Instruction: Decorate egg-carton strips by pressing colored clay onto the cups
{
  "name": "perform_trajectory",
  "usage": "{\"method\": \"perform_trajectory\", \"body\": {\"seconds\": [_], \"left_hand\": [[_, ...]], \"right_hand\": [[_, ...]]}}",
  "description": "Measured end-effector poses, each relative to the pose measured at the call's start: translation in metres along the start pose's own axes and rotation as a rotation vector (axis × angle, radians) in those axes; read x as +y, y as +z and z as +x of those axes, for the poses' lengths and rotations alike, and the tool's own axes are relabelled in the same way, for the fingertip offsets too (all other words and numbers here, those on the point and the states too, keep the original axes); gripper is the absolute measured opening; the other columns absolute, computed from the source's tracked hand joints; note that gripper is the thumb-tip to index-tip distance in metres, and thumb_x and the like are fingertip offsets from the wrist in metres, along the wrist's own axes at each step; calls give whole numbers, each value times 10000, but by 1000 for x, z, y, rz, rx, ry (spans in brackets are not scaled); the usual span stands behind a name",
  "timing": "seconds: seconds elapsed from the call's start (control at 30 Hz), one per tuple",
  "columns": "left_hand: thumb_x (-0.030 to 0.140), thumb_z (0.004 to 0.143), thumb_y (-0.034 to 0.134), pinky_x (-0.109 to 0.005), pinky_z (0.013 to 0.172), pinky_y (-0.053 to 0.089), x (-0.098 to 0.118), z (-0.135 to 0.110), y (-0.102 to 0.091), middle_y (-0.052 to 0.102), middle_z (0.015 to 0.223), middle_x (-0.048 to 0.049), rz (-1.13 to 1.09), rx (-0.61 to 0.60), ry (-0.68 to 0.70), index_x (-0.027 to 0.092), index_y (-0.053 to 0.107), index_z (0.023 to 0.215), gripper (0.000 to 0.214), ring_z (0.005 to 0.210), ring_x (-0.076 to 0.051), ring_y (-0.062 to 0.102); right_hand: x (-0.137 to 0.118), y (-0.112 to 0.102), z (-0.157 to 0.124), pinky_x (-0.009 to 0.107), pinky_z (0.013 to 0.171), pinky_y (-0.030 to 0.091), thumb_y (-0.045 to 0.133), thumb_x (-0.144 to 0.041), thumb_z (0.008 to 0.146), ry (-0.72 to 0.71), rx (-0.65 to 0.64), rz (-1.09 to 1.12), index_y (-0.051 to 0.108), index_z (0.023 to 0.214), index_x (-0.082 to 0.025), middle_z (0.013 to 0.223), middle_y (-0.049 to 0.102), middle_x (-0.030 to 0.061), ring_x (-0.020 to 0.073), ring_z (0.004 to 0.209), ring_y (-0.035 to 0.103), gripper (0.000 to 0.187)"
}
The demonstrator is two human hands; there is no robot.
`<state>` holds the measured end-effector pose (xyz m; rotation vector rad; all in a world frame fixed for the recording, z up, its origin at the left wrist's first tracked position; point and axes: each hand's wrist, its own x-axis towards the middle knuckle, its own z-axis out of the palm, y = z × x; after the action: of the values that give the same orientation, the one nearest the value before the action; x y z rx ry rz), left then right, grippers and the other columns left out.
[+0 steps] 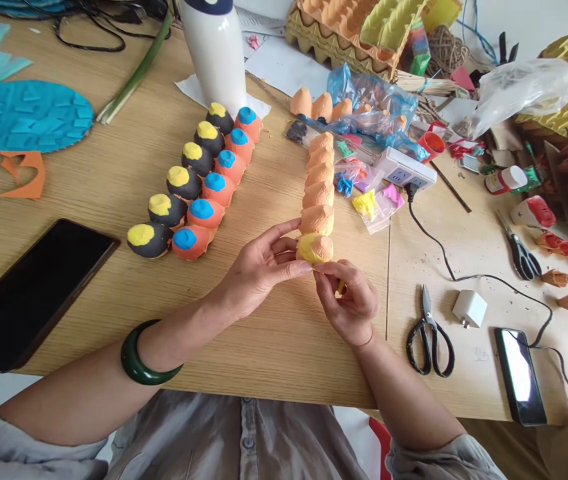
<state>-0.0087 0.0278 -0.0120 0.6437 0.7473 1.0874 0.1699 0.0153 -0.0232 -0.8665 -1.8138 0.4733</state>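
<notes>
A strip of orange egg-carton cups (pixel 319 195) runs away from me across the wooden table. Yellow clay (pixel 306 249) covers part of its nearest cup. My left hand (pixel 257 272) grips that near end from the left, fingers along the side and thumb at the front. From the right, my right hand (pixel 351 300) has thumb and index finger closed at the lower edge of the same cup. A small yellow piece, seemingly clay, shows between its curled fingers. Left of the strip stand black cups with yellow tops (pixel 178 177) and orange-red cups with blue tops (pixel 215 181).
A large black tablet or phone (pixel 39 287) lies at left, a white bottle (pixel 217 60) behind the painted cups. Rightward are a power strip (pixel 404 168) with a cable, scissors (pixel 430 337), a charger (pixel 470 308), a phone (pixel 520 377) and bagged clay (pixel 371 203).
</notes>
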Motion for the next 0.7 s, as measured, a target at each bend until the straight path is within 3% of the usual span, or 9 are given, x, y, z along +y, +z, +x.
{"method": "perform_trajectory", "body": {"seconds": [0.17, 0.3, 0.37, 0.47, 0.57, 0.7], "left_hand": [[186, 735, 923, -268, 942, 546, 3, 0, 2, 768, 1026, -12, -30, 43, 19, 227, 690, 1346, 655, 1031, -155, 704], [226, 716, 944, -276, 944, 547, 3, 0, 0, 756, 966, 7, -16, 69, 49, 245, 673, 1371, 709, 991, -153, 707], [227, 717, 943, -268, 935, 550, 4, 0, 0, 749, 947, 18, 0, 78, 61, 245, 642, 1410, 756, 975, -143, 704], [219, 715, 944, -259, 923, 562, 6, -2, 1, 744, 926, 28, 17, 79, 81, 244, 628, 1429, 781, 949, -134, 707], [207, 726, 943, -261, 909, 589, 10, -5, 3, 754, 932, 22, 22, 40, 110, 260, 692, 1363, 686, 946, -144, 729], [169, 757, 927, -283, 881, 635, 14, -10, 2, 782, 980, 8, 39, -73, 116, 289, 760, 1277, 559, 969, -178, 768]], "right_hand": [[-3, 0, -8, 259, 523, 379, 654, -127, 967, 145, 23, 193, 628, 1278, -276, 680, 498, -69, 100, 534, 435, 345], [-3, -1, -2, 234, 483, 353, 668, -333, 1015, 507, 171, 422, 654, 1144, -261, 665, 467, -71, 99, 525, 386, 149], [-1, -1, 5, 216, 435, 317, 657, -468, 1010, 750, 132, 585, 671, 1046, -238, 634, 377, -80, 99, 506, 306, 233], [1, -2, 14, 203, 385, 248, 647, -617, 961, 974, -55, 833, 635, 856, -218, 604, 300, -88, 91, 493, 203, 413], [3, -4, 19, 190, 379, 220, 713, -644, 893, 1045, -142, 963, 560, 770, -230, 607, 263, -90, 88, 507, 171, 458], [6, -7, 19, 183, 383, 240, 790, -667, 798, 1047, -100, 993, 590, 832, -245, 644, 311, -78, 96, 529, 213, 468]]}}
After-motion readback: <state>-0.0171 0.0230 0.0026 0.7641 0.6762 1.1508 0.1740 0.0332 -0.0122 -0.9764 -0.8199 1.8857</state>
